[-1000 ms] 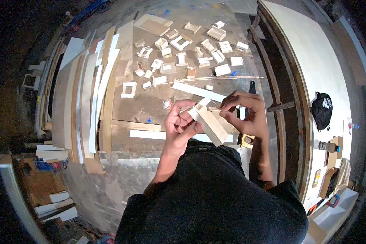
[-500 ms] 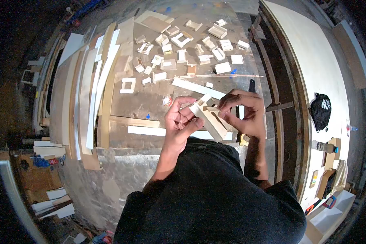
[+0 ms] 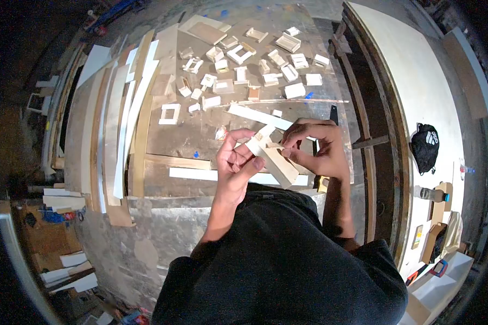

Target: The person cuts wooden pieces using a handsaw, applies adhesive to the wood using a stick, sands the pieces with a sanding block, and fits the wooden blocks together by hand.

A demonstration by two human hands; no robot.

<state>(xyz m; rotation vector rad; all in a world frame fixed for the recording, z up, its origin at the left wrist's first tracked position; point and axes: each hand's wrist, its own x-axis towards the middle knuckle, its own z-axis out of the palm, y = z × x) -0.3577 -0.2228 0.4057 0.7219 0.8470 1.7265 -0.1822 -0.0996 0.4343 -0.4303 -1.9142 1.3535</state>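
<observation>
My left hand [image 3: 236, 161] grips a small pale wooden assembly [image 3: 281, 167] between thumb and fingers, above the work table. The assembly has a wider block at its upper left end and a longer flat part slanting down to the right. My right hand [image 3: 321, 147] pinches a thin wood piece [image 3: 275, 145] with thumb and forefinger, against the assembly's upper side. The fingertips hide where the two parts meet. Just beyond the hands, a long white strip [image 3: 257, 116] lies on the table.
Several small wooden box-like pieces [image 3: 222, 86] are scattered across the work table [image 3: 200, 142]. Long boards [image 3: 111, 124] are stacked at the left. On the right, a white panel [image 3: 401, 76] carries a black drawstring bag [image 3: 425, 147] and a bottle [image 3: 431, 194]. A dark-handled tool [image 3: 334, 114] lies near my right hand.
Both hands and the assembly have shifted slightly left, and the assembly has turned a little. My right fingertips still pinch the thin piece against it.
</observation>
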